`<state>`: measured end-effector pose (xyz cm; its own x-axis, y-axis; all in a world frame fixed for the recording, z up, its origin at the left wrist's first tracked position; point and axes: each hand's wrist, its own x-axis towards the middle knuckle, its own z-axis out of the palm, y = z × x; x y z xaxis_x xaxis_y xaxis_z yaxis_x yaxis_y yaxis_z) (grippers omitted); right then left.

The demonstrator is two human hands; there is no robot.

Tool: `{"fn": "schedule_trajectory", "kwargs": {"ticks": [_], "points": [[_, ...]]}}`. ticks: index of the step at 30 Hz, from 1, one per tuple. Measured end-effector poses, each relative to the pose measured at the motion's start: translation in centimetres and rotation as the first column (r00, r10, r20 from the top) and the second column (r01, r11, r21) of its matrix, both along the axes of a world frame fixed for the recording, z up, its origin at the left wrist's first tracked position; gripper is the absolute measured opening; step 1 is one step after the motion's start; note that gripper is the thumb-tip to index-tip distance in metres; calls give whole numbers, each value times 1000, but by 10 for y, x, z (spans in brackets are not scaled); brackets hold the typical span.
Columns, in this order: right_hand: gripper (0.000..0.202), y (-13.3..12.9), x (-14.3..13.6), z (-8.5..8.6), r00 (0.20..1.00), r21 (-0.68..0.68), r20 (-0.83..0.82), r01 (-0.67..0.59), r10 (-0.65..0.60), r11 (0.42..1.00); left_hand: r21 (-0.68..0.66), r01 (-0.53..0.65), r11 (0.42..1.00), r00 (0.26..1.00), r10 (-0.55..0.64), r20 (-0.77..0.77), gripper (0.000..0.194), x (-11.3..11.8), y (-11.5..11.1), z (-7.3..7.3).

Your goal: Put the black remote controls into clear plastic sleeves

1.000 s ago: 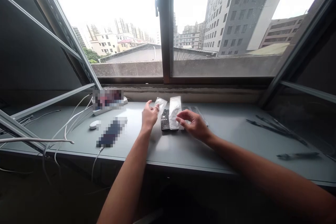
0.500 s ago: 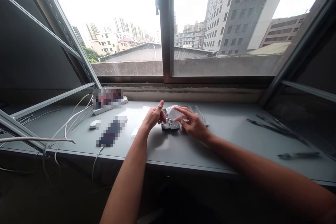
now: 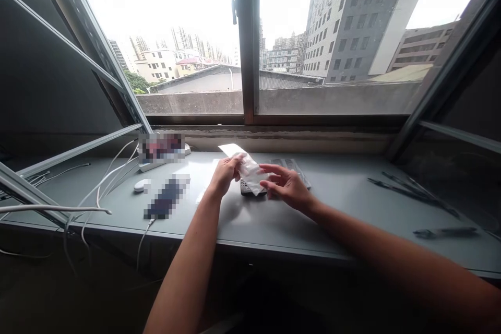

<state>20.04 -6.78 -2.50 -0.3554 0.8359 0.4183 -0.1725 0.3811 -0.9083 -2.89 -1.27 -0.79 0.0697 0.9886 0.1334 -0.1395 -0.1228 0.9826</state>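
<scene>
A crinkled white translucent plastic bag [image 3: 249, 171] is held between my two hands, above black remotes [image 3: 247, 189] lying on the grey desk. My left hand [image 3: 226, 175] pinches its left side, fingers closed. The fingers of my right hand [image 3: 286, 186] are bent around the bag's right edge, thumb below and index finger above. The bag covers most of the remotes. Behind my right hand lies a clear plastic packet [image 3: 297, 169]. Another pale sheet [image 3: 202, 194] is partly visible left of my left hand.
On the left of the desk [image 3: 329, 240] are a blurred-out phone-like object [image 3: 167, 198], a round white item [image 3: 140, 186], a power strip [image 3: 187, 150] and white cables [image 3: 102, 182]. Dark pen-like tools [image 3: 446, 232] lie at the right. A window stands behind.
The white bag has been lifted and spread between my hands, now covering the remotes. My left hand's raised thumb has come down onto it, and my right fingers have closed in on its edge.
</scene>
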Motion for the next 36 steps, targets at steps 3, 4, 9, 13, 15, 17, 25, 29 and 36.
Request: {"fn": "schedule_trajectory", "kwargs": {"ticks": [3,4,9,13,15,17,25,29,36], "points": [[44,9,1,-6,997,-19,-8,74,-74,997,-17,-47,999,999,47,-10,48,-3,1,0],[43,11,1,-8,996,-24,1,87,-87,996,-33,-1,999,1000,0,-25,49,-3,0,0],[47,12,4,-9,969,107,46,236,-242,966,-15,105,994,993,-105,-60,50,-1,-1,-6],[30,5,6,-4,893,457,127,333,-431,825,-25,-150,988,986,152,62,51,0,5,-8],[30,3,6,-1,883,563,165,282,-440,777,-53,-199,979,973,204,106,50,0,7,-7],[36,1,5,1,878,627,193,233,-438,744,-65,-194,979,973,201,118,50,1,6,-5],[39,-1,4,2,871,697,171,224,-461,681,-56,-166,984,980,172,103,51,2,0,-3],[41,0,4,0,872,691,189,209,-451,692,-68,-146,987,981,154,115,52,2,2,-4],[45,8,6,-8,871,662,270,141,-410,736,-25,38,999,991,-35,128,49,4,-1,-5]]}}
